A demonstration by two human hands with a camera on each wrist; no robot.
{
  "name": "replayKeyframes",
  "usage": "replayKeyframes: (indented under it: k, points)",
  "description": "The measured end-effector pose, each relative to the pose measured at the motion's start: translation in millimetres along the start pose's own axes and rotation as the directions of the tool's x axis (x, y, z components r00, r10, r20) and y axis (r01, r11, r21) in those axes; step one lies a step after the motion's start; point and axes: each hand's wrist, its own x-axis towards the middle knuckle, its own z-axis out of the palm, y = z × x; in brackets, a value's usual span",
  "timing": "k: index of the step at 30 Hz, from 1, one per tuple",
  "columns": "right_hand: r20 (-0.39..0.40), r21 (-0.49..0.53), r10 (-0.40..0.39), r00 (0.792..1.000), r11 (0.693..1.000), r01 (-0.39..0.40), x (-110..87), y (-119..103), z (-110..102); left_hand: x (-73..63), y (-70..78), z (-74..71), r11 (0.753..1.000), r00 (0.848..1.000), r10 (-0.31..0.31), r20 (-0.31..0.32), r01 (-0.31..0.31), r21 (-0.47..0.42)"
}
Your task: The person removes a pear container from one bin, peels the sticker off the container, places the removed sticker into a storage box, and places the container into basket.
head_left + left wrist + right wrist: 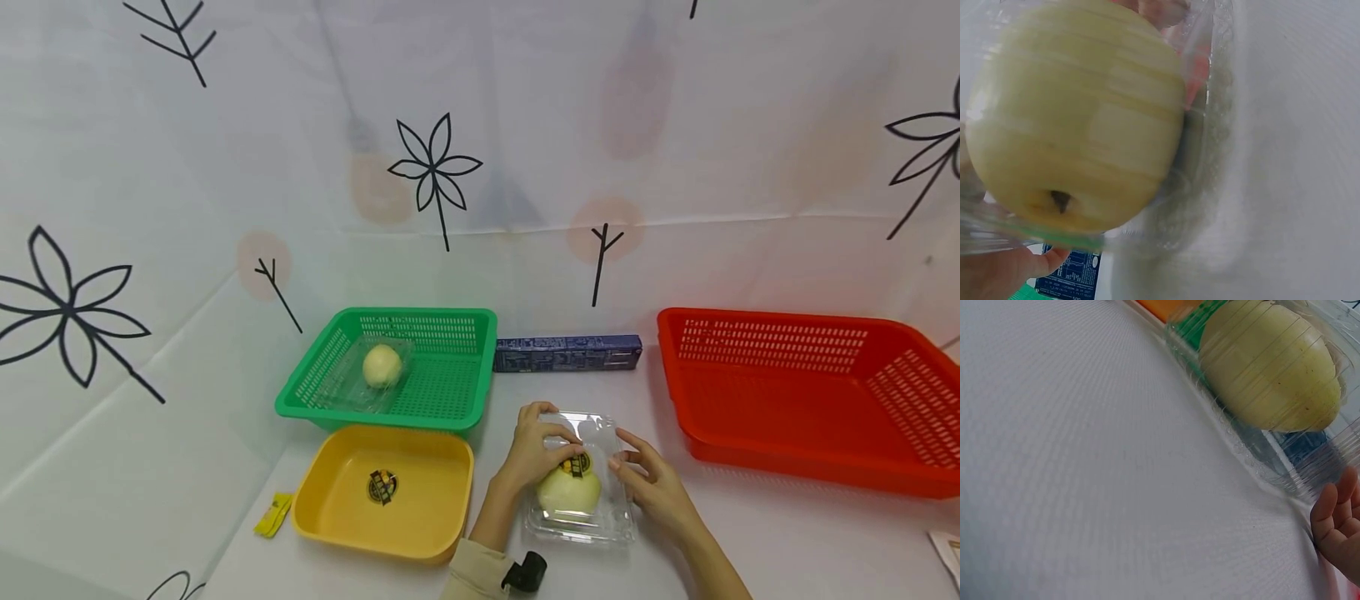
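Note:
A clear plastic clamshell box (600,521) lies on the white table in front of me, with a pale yellow-green round fruit (567,493) inside. On its lid, over the fruit, is a round black-and-gold sticker (576,464). My left hand (534,450) grips the box's far left side, a fingertip touching the sticker. At the right edge, my right hand (656,487) holds the box between thumb and fingers. The left wrist view shows the fruit (1079,119) close up through the plastic. In the right wrist view, fingers (1338,515) curl beside the box's corner.
A yellow basin (427,533) holds another round sticker (382,486). Behind it, a green basket (450,421) contains a clear box with a pale fruit (382,367). A blue patterned carton (567,353) lies at the back. A red basket (795,467) stands right; a yellow packet (273,514) lies left.

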Motion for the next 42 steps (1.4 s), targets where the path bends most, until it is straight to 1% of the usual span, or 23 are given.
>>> replayKeyframes:
  k: [11,22,28,37,42]
  points:
    - [-0.001,0.007,0.000,1.000,1.000,0.000,0.2,1.2,1.0,-0.6,-0.2,-1.0,1.000,1.000,-0.006,0.006,0.006,0.020]
    - [-0.001,0.013,0.003,1.000,1.000,-0.003,0.5,2.1,0.5,-0.3,-0.8,-0.2,1.000,1.000,-0.008,0.010,0.008,-0.026]
    - [-0.002,0.004,0.018,1.000,1.000,-0.018,0.6,1.1,0.6,0.6,-1.5,0.8,0.999,1.000,-0.015,0.011,0.016,-0.028]
    - [-0.002,-0.026,0.036,0.999,0.999,-0.036,0.7,0.1,-0.1,-0.2,-1.1,-0.5,1.000,1.000,0.013,0.010,-0.013,-0.011]
    - [-0.002,-0.026,0.035,0.999,0.999,-0.035,0.3,-0.3,0.0,-0.3,-2.5,-0.6,1.000,1.000,0.010,0.014,-0.010,-0.013]
